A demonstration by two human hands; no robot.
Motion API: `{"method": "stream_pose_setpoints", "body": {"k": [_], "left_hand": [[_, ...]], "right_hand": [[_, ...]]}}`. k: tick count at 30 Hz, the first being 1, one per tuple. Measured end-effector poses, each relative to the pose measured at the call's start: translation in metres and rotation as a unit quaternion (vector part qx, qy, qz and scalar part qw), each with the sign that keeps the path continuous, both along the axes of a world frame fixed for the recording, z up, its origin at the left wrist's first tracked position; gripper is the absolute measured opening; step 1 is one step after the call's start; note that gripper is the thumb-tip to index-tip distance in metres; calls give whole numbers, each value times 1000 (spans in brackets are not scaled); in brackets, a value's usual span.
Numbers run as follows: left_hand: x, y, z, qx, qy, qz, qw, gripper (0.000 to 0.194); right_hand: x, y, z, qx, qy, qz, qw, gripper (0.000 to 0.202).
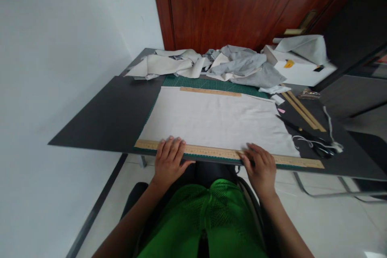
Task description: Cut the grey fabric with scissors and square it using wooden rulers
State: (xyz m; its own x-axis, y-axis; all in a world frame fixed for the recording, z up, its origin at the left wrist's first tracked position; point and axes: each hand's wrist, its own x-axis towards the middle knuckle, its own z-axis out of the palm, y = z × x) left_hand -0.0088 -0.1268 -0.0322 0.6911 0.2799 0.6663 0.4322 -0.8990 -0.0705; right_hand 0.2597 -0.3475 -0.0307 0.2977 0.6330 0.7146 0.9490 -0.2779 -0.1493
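Cloth (217, 119), white and spread mostly flat, just beyond both hands, on top of a green cutting mat (211, 84). Along its near edge, a long wooden ruler (223, 153), touched by the fingertips of both hands. Left hand (170, 157): palm down, fingers extended close together over the ruler, thumb held apart toward the table edge. Right hand (260, 167): fingers bent, thumb and fingertips at the ruler; impossible to tell whether pinching or only pressing. At the far edge of the cloth, ahead of both hands, a shorter ruler (211, 91). Beyond that, crumpled fabric (242, 64) in grey and off-white. Ahead and to the right of the right hand, black scissors (298, 131) beside the cloth, with white cord (331, 129) around the handles; farther ahead, two wooden strips (302, 109) and a white box (298, 66) with grey material on top. Underneath everything, a dark table (102, 117).
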Motion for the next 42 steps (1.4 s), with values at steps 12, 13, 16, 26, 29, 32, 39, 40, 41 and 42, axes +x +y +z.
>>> {"method": "stream_pose_setpoints", "body": {"k": [12, 13, 16, 26, 29, 32, 39, 40, 41, 42], "left_hand": [[-6, -8, -4, -26, 21, 23, 999, 69], [-6, -9, -4, -30, 29, 28, 999, 69], [-9, -11, -8, -47, 54, 37, 997, 69], [-12, -14, -18, -71, 72, 48, 994, 71], [-13, -14, -16, -59, 71, 42, 995, 66], [-14, -14, -18, -48, 61, 38, 996, 63], [-16, -16, -19, -55, 70, 48, 995, 62], [-17, -17, -17, -56, 67, 45, 995, 63], [-19, -17, -14, -59, 68, 40, 995, 64], [-20, -17, -10, -64, 71, 34, 995, 67]], "right_hand": [[-11, 1, 8, -42, -18, 76, 996, 25], [-14, 3, 9, -58, -22, 103, 993, 31], [-26, 13, 6, -126, -57, 151, 979, 53], [-110, 76, 10, -115, -112, 131, 978, 46], [-125, 85, 18, -126, -107, 112, 980, 36], [-135, 91, 22, -131, -101, 105, 981, 33], [-131, 93, 6, -87, -184, 165, 965, 46], [-129, 93, 3, -87, -198, 166, 962, 45], [-126, 94, 0, -88, -212, 166, 959, 45], [-125, 94, -2, -92, -224, 166, 956, 45]]}}
